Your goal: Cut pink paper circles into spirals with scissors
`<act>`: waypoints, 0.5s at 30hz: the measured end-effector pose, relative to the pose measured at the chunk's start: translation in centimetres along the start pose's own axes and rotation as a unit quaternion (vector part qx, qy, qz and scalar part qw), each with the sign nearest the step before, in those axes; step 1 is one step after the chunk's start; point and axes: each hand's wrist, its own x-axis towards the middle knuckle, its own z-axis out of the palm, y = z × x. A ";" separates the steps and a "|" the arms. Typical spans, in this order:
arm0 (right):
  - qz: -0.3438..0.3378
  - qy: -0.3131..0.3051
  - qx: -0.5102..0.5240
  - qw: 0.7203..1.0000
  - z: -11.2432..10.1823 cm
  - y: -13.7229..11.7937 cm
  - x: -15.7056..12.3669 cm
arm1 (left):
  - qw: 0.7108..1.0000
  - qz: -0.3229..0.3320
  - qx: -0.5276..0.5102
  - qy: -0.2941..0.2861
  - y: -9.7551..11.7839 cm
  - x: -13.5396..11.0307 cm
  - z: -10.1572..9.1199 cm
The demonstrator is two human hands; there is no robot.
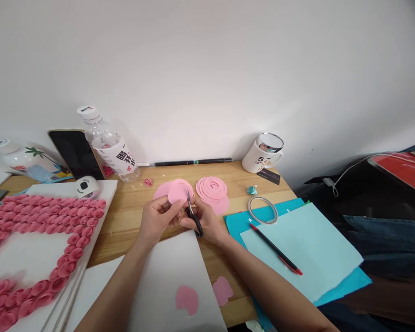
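Observation:
Between the fingers of my left hand (pixel 159 219) is a round pink paper disc (pixel 177 191), held up over the wooden table. My right hand (pixel 207 221) grips black-handled scissors (pixel 192 217), whose blades point away from me and lie against the disc's right side. Whether the blades are parted is hard to make out. Behind the disc lies more pink paper (pixel 162 190). Just right of it sits a pile of pink paper spirals and discs (pixel 212 188). Pink scraps (pixel 187 299) rest on the white sheet below my wrists.
A board with rolled pink paper flowers (pixel 72 253) stands left. Along the wall are a plastic bottle (pixel 114 147), a phone (pixel 74 154), a black pen (pixel 193 162) and a white mug (pixel 261 154). At right, a tape ring (pixel 263 210) and a pen (pixel 275 249) lie on blue paper (pixel 314 244).

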 end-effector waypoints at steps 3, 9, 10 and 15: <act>0.003 0.000 0.003 1.000 -0.1 0.1 0.0 | 1.000 0.002 0.005 -0.001 0.2 0.0 0.0; 0.010 0.001 -0.014 1.000 -0.2 0.1 -0.1 | 1.000 0.003 0.003 -0.001 0.4 0.0 0.0; 0.009 0.001 -0.015 1.000 -0.3 0.1 -0.1 | 1.000 0.002 0.002 0.000 0.4 0.0 0.0; 0.012 0.006 -0.025 1.000 -0.2 -0.3 -0.1 | 1.000 -0.001 0.001 0.003 0.4 0.0 -0.2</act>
